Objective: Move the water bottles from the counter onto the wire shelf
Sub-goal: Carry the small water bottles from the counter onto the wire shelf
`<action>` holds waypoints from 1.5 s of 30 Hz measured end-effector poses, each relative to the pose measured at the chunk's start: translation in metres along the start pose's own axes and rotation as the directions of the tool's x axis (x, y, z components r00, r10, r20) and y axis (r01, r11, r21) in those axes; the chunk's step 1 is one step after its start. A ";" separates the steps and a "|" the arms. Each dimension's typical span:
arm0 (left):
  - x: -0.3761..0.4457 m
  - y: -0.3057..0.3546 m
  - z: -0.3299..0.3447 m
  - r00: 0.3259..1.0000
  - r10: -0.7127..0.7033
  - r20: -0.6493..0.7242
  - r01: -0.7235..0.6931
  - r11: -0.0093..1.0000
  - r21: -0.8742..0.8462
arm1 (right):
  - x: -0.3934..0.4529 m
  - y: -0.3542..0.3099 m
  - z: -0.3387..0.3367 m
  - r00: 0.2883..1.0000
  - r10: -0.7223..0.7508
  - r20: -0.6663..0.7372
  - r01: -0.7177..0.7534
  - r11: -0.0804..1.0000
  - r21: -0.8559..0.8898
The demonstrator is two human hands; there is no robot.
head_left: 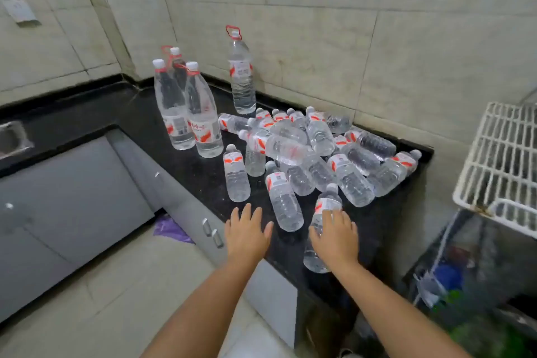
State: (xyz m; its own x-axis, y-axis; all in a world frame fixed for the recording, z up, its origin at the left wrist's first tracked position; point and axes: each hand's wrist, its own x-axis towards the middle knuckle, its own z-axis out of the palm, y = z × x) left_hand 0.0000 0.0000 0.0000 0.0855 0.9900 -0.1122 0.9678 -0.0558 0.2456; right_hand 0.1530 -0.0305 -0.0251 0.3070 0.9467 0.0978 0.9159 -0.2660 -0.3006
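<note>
The right hand [334, 237] lies on top of a small water bottle [324, 212] near the front edge of the black desk [186, 166], with its fingers bent around it. The left hand [247, 231] is just beside it, flat and open, holding nothing. A little farther back, many small bottles [313, 151] lie in a messy pile on the desk. Behind them stand three big bottles [186, 113] close together, and one more tall bottle [241, 75] stands by the wall. The white wire shelf [499, 166] is off to the right.
</note>
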 end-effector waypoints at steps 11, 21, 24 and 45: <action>0.151 0.033 0.038 0.957 0.267 0.115 -0.248 0.956 -0.158 | 0.062 -0.026 0.020 0.856 0.440 0.272 -0.483 0.868 0.116; 0.115 -0.007 0.040 0.838 0.505 0.207 -0.457 0.856 -0.239 | 0.026 -0.010 0.014 0.852 0.441 0.283 -0.443 0.895 -0.062; 0.098 -0.031 0.036 0.782 0.567 0.259 -0.510 0.821 -0.256 | 0.023 -0.010 0.014 0.828 0.471 0.304 -0.474 0.878 -0.069; 0.102 0.001 0.016 0.963 0.064 0.262 -0.007 0.977 -0.214 | 0.043 -0.022 0.005 0.752 0.626 0.207 -0.637 0.771 -0.021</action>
State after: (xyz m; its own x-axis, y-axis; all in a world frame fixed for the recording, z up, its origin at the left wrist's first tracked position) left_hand 0.0137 0.0987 -0.0270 0.2069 0.9156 -0.3448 0.8942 -0.0339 0.4464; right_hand 0.1446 0.0167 -0.0187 0.7509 0.5826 -0.3111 0.5161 -0.8115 -0.2739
